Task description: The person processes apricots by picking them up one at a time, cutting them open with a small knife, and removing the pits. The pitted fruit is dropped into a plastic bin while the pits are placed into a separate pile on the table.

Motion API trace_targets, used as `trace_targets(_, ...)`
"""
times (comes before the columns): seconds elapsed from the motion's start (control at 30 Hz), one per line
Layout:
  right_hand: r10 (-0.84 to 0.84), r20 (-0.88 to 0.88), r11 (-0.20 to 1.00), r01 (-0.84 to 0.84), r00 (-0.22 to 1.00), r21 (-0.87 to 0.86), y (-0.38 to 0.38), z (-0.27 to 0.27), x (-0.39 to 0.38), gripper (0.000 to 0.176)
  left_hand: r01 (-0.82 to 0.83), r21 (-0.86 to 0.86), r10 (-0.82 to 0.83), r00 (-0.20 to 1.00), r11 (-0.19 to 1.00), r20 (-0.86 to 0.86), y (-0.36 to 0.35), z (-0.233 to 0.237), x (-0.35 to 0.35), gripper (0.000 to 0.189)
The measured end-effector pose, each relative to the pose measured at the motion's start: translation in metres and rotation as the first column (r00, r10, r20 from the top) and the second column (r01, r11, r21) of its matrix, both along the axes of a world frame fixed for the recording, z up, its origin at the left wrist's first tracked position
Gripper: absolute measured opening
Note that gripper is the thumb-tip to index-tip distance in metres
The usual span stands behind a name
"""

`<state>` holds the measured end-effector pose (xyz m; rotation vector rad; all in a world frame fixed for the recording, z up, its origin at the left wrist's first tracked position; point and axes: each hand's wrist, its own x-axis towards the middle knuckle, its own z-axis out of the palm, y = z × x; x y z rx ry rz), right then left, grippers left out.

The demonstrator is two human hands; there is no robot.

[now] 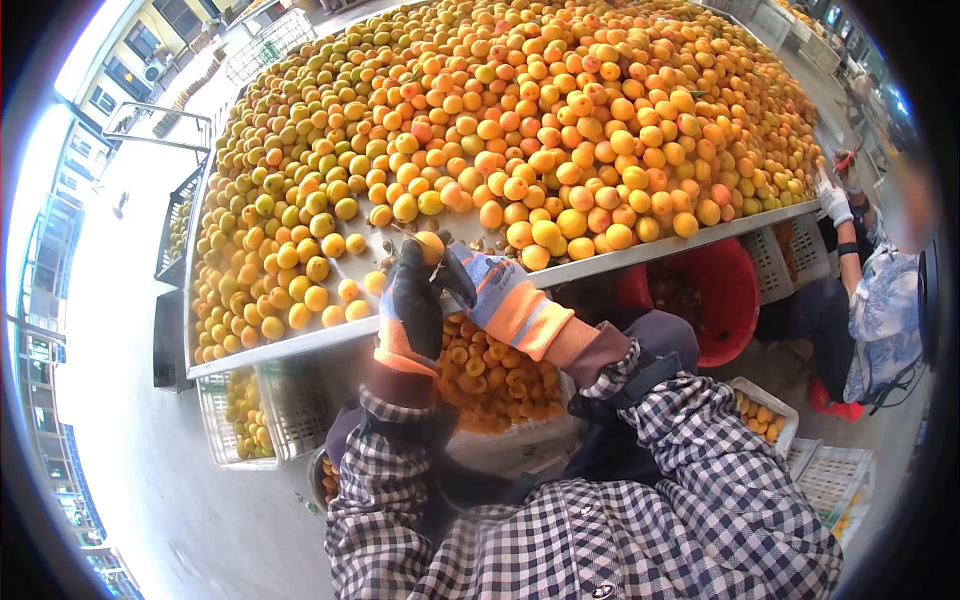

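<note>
My left hand [412,305], in a black glove with an orange cuff, is closed on an apricot [430,247] just above the near edge of the table. Beside it my right hand [487,285], in a blue and orange glove with black fingers, is pinched close against the same apricot. Whatever sits between its fingertips is too small to make out. A wide heap of whole apricots [560,130] covers much of the metal-rimmed table [590,264]. Below my hands, a crate holds cut, opened apricots [495,375].
A red tub [728,300] stands under the table to the right, near a white crate [805,250]. Another white crate [295,405] is at the lower left. A co-worker's gloved hand [833,195] is at the table's right end. A small crate of apricots [762,415] sits lower right.
</note>
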<state>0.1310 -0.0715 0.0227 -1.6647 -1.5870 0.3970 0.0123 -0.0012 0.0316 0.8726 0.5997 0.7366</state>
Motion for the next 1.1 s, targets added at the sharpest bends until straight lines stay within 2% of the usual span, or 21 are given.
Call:
trace_targets(0.03, 0.000, 0.003, 1.000, 0.000, 1.000, 0.005, 0.000, 0.002, 0.001, 0.025, 0.000, 0.005, 0.000, 1.000, 1.000, 0.003, 0.001, -0.001, 0.000, 0.036)
trace_targets(0.1, -0.098, 0.119, 0.986, 0.113, 0.988, -0.126, 0.000, 0.010, 0.001, 0.034, -0.044, 0.039, 0.044, 0.999, 0.998, 0.003, 0.004, -0.004, 0.001, 0.036)
trace_targets(0.13, -0.125, 0.130, 0.987, 0.137, 0.984, -0.082, -0.004, 0.009, 0.002, 0.044, -0.045, 0.041, 0.045, 0.999, 0.998, 0.005, 0.003, -0.005, 0.001, 0.036)
trace_targets(0.2, -0.150, 0.116, 0.986, 0.158, 0.982, -0.058, -0.004, 0.005, 0.006, 0.050, -0.066, 0.328, 0.101, 0.991, 0.942, -0.089, -0.001, -0.005, 0.004, 0.036)
trace_targets(0.23, -0.175, 0.097, 0.983, 0.179, 0.980, -0.037, -0.003, 0.002, 0.008, 0.056, -0.067, 0.329, 0.101, 0.991, 0.942, -0.086, -0.002, -0.003, 0.003, 0.036)
trace_targets(0.27, -0.143, 0.140, 0.986, 0.153, 0.980, -0.061, -0.002, -0.003, 0.010, 0.064, -0.014, 0.234, 0.034, 0.996, 0.972, -0.082, -0.002, 0.002, 0.001, 0.035)
trace_targets(0.3, -0.146, 0.139, 0.986, 0.155, 0.979, -0.059, -0.001, -0.004, 0.011, 0.064, 0.044, 0.138, -0.034, 0.997, 0.990, -0.074, -0.003, 0.007, 0.002, 0.035)
trace_targets(0.37, -0.005, 0.051, 0.991, 0.012, 0.999, -0.133, 0.001, -0.007, 0.009, 0.061, -0.022, 0.138, 0.035, 0.996, 0.990, -0.088, -0.003, 0.009, 0.006, 0.033)
trace_targets(0.43, -0.014, -0.023, 0.995, 0.012, 1.000, -0.102, -0.003, 0.000, 0.007, 0.057, 0.080, 0.451, 0.070, 0.949, 0.889, -0.306, 0.008, 0.006, -0.002, 0.034)
trace_targets(0.5, 0.060, 0.066, 0.995, -0.054, 0.996, -0.082, -0.002, -0.015, 0.006, 0.031, 0.037, 0.453, 0.122, 0.941, 0.891, -0.316, 0.010, 0.004, -0.001, 0.038)
trace_targets(0.63, 0.107, -0.099, 0.992, -0.112, 0.989, -0.051, -0.001, -0.003, 0.005, 0.033, 0.036, 0.548, 0.138, 0.952, 0.836, -0.274, 0.013, 0.005, -0.005, 0.039)
trace_targets(0.7, 0.164, -0.321, 0.977, -0.108, 0.933, 0.183, -0.003, 0.002, 0.002, 0.057, 0.029, 0.577, 0.140, 0.959, 0.816, -0.245, 0.012, 0.005, -0.007, 0.040)
trace_targets(0.73, 0.165, -0.320, 0.977, -0.109, 0.933, 0.185, -0.003, 0.002, 0.001, 0.057, 0.041, 0.532, 0.087, 0.973, 0.846, -0.214, 0.010, 0.007, -0.007, 0.039)
trace_targets(0.77, 0.188, -0.311, 0.954, -0.098, 0.932, 0.284, -0.002, 0.001, 0.001, 0.058, 0.058, 0.484, 0.034, 0.983, 0.873, -0.180, 0.008, 0.007, -0.007, 0.040)
trace_targets(0.83, 0.206, -0.317, 0.926, -0.081, 0.926, 0.368, -0.007, 0.004, -0.001, 0.058, 0.106, 0.515, 0.018, 0.973, 0.850, -0.229, 0.010, 0.003, -0.015, 0.040)
trace_targets(0.9, 0.212, -0.544, 0.969, -0.102, 0.812, 0.226, -0.010, 0.008, 0.002, 0.056, 0.148, 0.555, 0.004, 0.964, 0.819, -0.265, 0.012, 0.001, -0.020, 0.041)
trace_targets(0.93, 0.211, -0.544, 0.969, -0.100, 0.812, 0.227, -0.010, 0.008, 0.005, 0.056, 0.177, 0.573, 0.013, 0.950, 0.800, -0.311, 0.010, 0.001, -0.022, 0.039)
trace_targets(1.0, 0.183, -0.834, 0.976, -0.195, 0.520, 0.093, -0.010, 0.010, 0.010, 0.049, 0.207, 0.592, 0.022, 0.934, 0.779, -0.355, 0.008, 0.004, -0.022, 0.037)
trace_targets(1.03, 0.184, -0.833, 0.976, -0.194, 0.521, 0.094, -0.009, 0.012, 0.014, 0.049, 0.202, 0.488, -0.050, 0.951, 0.849, -0.306, 0.006, 0.008, -0.021, 0.035)
trace_targets(1.07, 0.190, -0.895, 0.971, -0.213, 0.404, 0.111, -0.009, 0.014, 0.017, 0.047, 0.205, 0.375, -0.115, 0.962, 0.904, -0.247, 0.005, 0.010, -0.020, 0.033)
trace_targets(1.1, 0.192, -0.941, 0.965, -0.228, 0.279, 0.129, -0.010, 0.016, 0.019, 0.045, 0.205, 0.375, -0.115, 0.962, 0.904, -0.247, 0.006, 0.007, -0.019, 0.033)
